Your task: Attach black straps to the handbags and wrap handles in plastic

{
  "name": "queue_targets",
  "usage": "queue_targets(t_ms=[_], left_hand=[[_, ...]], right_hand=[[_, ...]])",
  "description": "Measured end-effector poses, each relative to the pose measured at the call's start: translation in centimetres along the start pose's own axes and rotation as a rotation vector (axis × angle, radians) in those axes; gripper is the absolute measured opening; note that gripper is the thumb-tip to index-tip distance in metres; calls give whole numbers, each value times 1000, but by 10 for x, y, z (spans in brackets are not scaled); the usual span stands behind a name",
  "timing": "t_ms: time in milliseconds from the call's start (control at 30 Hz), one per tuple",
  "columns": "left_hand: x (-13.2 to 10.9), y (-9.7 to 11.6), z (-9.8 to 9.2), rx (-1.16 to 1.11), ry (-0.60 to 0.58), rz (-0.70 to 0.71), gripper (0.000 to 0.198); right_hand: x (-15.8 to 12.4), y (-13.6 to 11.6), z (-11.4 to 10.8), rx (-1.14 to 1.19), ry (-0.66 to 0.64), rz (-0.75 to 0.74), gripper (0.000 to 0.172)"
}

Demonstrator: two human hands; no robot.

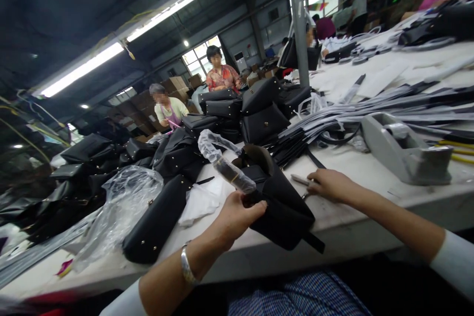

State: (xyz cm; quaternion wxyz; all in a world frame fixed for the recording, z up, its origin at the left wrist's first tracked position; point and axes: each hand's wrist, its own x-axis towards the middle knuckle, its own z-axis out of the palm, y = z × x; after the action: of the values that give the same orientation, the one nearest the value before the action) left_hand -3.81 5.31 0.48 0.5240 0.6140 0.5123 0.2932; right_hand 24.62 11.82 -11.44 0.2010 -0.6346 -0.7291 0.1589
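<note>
A black handbag [279, 202] stands tilted at the table's front edge, its flap raised and a strap end hanging over the edge. My left hand [237, 217] is closed on the bag's near left side, thumb on the outside. Clear plastic wraps the bag's handle [235, 175], which arches up above that hand. Just right of the bag, my right hand [329, 185] rests low over the table, its fingers closed around a small silver metal tool [300, 179]. The tool's exact kind is unclear.
Another black bag [159, 222] lies to the left beside crumpled clear plastic [122, 207] and white tissue [205, 200]. Black bags [262, 108] are piled behind. A grey tape dispenser [403, 148] and bundled straps [355, 113] sit on the right. Co-workers [222, 76] are across the table.
</note>
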Motion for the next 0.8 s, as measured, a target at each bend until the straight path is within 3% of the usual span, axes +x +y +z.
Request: queue_targets(t_ms=[100, 233, 400, 500, 633, 733, 800], left_hand=[[0, 0, -1, -3, 2, 7, 21], [1, 0, -1, 2, -11, 16, 19], [2, -2, -1, 10, -13, 29, 21], [1, -2, -1, 33, 1, 29, 21], [1, -4, -2, 25, -13, 36, 19], [1, -5, -2, 5, -20, 44, 21], [1, -5, -2, -3, -24, 47, 20]], right_hand=[[-13, 11, -6, 103, -5, 19, 15], [-39, 18, -2, 216, 93, 112, 17], [-65, -3, 22, 253, 218, 160, 45], [-66, -14, 26, 253, 238, 155, 43], [-59, -14, 13, 364, 198, 177, 24], [-66, -17, -2, 517, 147, 222, 25], [-78, -28, -9, 768, 106, 281, 32]])
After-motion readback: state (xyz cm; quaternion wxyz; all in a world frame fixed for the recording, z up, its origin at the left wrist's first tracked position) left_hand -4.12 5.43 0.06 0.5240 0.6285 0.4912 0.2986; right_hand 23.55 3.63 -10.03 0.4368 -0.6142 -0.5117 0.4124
